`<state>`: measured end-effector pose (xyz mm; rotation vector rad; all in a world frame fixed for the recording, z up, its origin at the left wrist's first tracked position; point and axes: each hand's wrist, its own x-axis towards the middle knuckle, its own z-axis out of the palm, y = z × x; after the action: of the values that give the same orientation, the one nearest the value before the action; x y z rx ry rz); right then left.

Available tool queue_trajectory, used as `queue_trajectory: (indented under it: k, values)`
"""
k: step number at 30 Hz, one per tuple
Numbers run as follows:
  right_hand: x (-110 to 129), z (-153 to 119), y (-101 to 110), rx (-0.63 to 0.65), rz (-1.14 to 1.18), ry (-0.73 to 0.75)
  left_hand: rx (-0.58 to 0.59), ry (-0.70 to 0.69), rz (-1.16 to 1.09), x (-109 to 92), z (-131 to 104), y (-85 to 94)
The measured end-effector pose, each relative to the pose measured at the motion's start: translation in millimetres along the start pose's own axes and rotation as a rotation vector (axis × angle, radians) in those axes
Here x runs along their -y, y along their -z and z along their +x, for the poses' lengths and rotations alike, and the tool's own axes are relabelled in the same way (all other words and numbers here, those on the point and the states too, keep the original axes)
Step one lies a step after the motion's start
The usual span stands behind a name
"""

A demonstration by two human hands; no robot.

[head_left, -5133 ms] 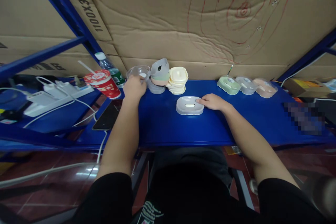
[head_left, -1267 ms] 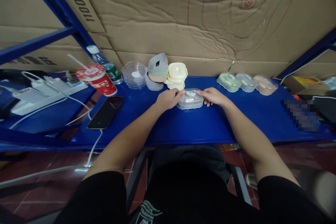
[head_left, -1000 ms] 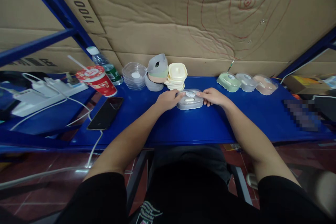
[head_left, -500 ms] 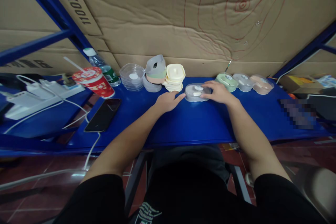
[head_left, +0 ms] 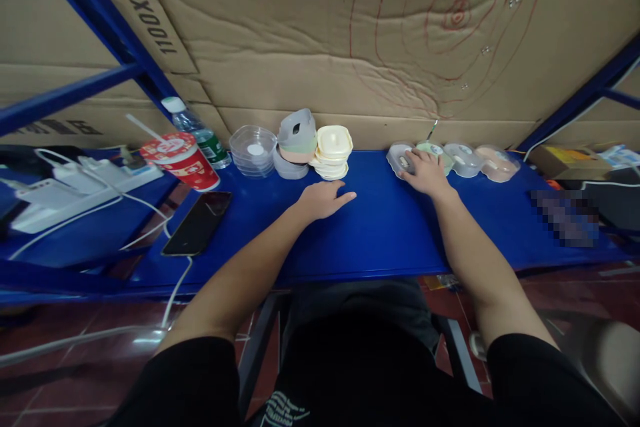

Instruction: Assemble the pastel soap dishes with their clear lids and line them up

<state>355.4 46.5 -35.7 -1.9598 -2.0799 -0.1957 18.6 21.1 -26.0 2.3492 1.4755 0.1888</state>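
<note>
My right hand [head_left: 426,172] holds a small grey lidded plastic container [head_left: 399,159], its fingers over the right side and top. This container stands at the left end of a row, beside a green one [head_left: 447,159] partly hidden by my fingers. Farther right in the row are another grey container [head_left: 465,159] and a peach one [head_left: 497,163]. My left hand [head_left: 323,200] is open and holds nothing, thumb apart from the fingers. Just behind it stands a stack of cream-coloured square pieces [head_left: 334,143]. Left of that stack are grey, green and peach nested pieces [head_left: 296,137] and clear plastic bowls [head_left: 253,147].
On the left of the blue table [head_left: 360,247] are a red paper cup with a straw [head_left: 187,163], a water bottle [head_left: 203,137] and a black phone [head_left: 197,223]. A power strip [head_left: 85,190] with cables lies farther left. Cardboard [head_left: 280,33] walls off the back.
My right hand has moved the grey container right and back, from the table's middle to beside the green one. My left hand stays almost where it was.
</note>
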Motion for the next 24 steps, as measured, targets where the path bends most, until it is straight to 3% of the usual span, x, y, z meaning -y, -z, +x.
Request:
queue_trajectory:
  k: [10,16,19,24]
  values:
    - [-11.3,3.4,-8.1,-0.051,0.002,-0.069,-0.106,-0.048,-0.052,9.9,3.5,2.4]
    - [-12.8,2.7,-16.5,-0.101,0.003,-0.076,-0.348,-0.012,-0.13,18.2,4.9,11.6]
    - [-7.5,1.2,-18.1,-0.18,-0.004,-0.068,-0.464,-0.025,-0.194,22.4,7.2,12.8]
    - [18.2,-1.0,-16.7,-0.288,0.067,0.084,-0.486,-0.066,-0.18,28.3,20.7,7.6]
